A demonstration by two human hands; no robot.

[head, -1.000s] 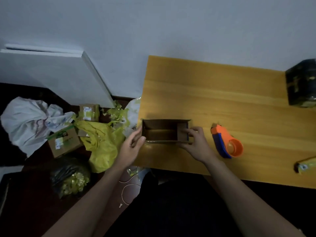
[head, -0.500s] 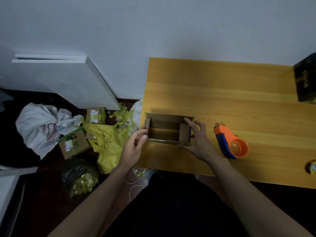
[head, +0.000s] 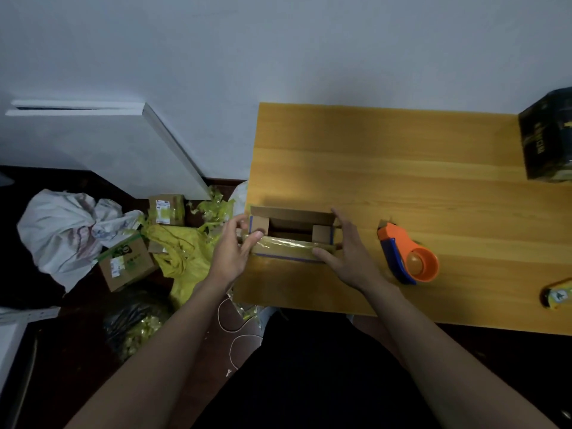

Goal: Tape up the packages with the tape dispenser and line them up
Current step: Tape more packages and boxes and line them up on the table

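1. Small cardboard box (head: 291, 235) sits at the left end of the wooden counter (head: 402, 168), near its front edge. Top is open: two short end flaps folded inward, far long flap standing up, near long flap carrying a strip of shiny yellowish tape along its upper edge.
2. Left hand (head: 230, 253) at the box's left end. Thumb presses on the taped near flap at the corner; the other fingers curl round the left end of the box, so the hand grips the box.
3. Right hand (head: 348, 255) at the box's right end. Thumb lies along the taped near flap; the other fingers reach round the right end. Light is dim here, so how firmly the fingers bear on the cardboard is uncertain, but the hand appears to hold the box.
4. Tape dispenser (head: 408, 257), orange with a blue part, lies on the counter just right of the right hand, not touched.
5. Dark box (head: 546, 140) stands at the far right edge of the counter. A small yellow item (head: 557, 294) lies at the near right edge, partly cut off.
6. Floor left of the counter: white bag (head: 66, 230), yellow bag (head: 182, 257), two taped cardboard parcels (head: 127, 264), dark bag holding yellowish scraps (head: 136, 326).
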